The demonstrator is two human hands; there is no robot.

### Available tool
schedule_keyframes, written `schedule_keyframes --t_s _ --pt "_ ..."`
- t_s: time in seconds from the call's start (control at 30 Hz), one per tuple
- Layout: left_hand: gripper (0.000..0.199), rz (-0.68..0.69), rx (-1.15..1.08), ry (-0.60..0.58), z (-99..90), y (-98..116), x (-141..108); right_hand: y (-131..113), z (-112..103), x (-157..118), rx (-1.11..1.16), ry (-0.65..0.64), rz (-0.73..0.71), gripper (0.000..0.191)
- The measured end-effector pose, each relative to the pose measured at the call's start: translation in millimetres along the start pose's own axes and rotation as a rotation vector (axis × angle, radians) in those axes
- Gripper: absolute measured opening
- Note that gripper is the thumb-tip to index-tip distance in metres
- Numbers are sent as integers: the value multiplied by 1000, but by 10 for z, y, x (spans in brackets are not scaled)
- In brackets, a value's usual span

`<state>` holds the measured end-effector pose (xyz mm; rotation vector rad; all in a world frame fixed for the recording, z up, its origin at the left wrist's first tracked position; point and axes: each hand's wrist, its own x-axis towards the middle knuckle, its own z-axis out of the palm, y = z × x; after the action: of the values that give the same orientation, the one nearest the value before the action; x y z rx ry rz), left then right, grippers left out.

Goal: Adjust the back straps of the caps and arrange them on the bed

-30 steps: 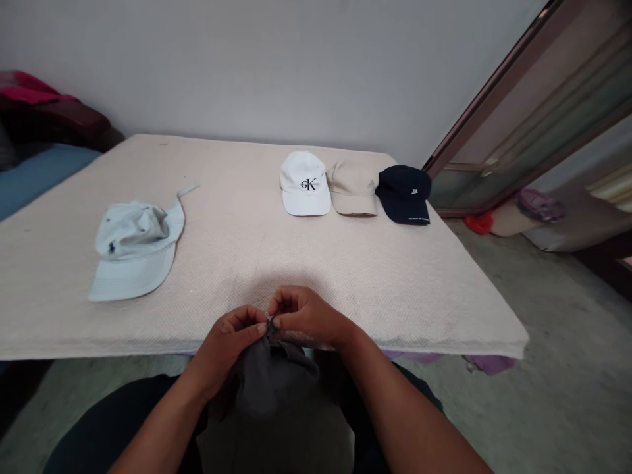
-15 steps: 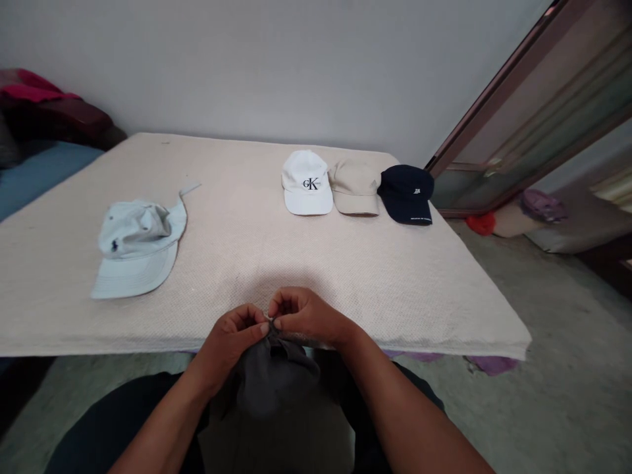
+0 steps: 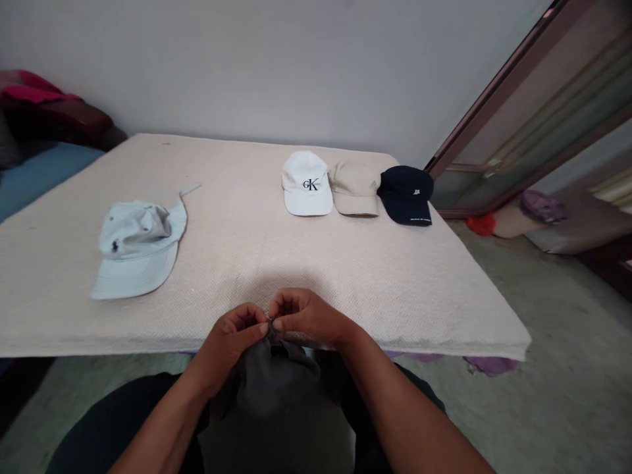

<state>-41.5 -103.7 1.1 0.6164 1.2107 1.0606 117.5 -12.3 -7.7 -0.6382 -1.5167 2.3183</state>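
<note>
My left hand (image 3: 234, 339) and my right hand (image 3: 309, 317) meet at the table's front edge, fingertips pinched on the upper end of a dark grey cap (image 3: 276, 382). The cap hangs below them, in front of the edge; its shape is partly lost in shadow. On the table to the left lies a light blue cap (image 3: 138, 243), its strap loose and sticking up to the right. Farther back, a white cap (image 3: 307, 184), a beige cap (image 3: 354, 189) and a navy cap (image 3: 406, 195) sit in a row, brims toward me.
The table (image 3: 237, 243) has a cream textured cover and stands against a pale wall (image 3: 247, 72). A red item (image 3: 480, 224) and a purple item (image 3: 543, 206) are low at the right, near a framed glass panel. Blue and pink fabrics are at the far left.
</note>
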Motion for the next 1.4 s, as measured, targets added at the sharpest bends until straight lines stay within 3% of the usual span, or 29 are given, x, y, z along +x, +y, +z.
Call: schedule_keyframes --t_s 0.23,0.43,0.87,1.4 --pt "17 -38 -40 11 -25 -8 -26 -2 9 -1 9 38 -4 16" --pt "15 21 70 89 0 26 -21 -14 14 4 -44 69 1 15" --pt "16 -12 85 42 -3 38 -28 -15 16 -4 -26 71 -12 17" --pt "17 -45 186 68 -7 49 -7 6 22 6 -294 116 -58 10"
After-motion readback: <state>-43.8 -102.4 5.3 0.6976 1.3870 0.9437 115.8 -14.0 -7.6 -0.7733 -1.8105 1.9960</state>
